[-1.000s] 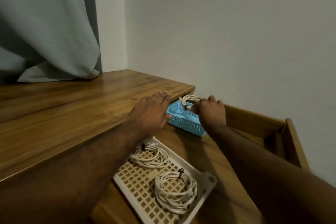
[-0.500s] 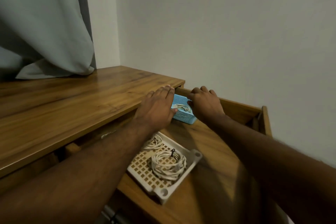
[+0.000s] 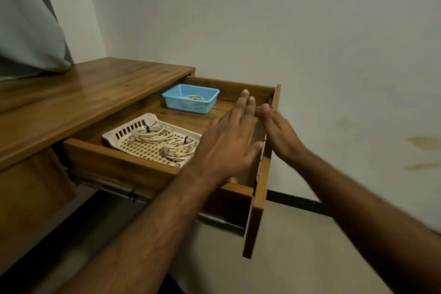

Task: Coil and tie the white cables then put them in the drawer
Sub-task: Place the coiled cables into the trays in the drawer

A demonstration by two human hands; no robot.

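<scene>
The wooden drawer stands pulled out from the desk. Inside it, a blue basket at the back holds one coiled white cable. A cream perforated tray nearer the front holds two coiled white cables, one at the left and one at the right, each tied with a dark tie. My left hand hovers over the drawer's right part with fingers straight, holding nothing. My right hand lies flat by the drawer's front panel, fingers extended; contact is unclear.
The wooden desk top runs to the left, with a grey curtain hanging onto it at the far left. A pale wall is behind and to the right. A metal drawer slide shows beneath the drawer.
The third coiled cable was let go in the blue basket. Both hands have drawn back from the basket to the drawer's front panel. My view has pulled back and shifted.
</scene>
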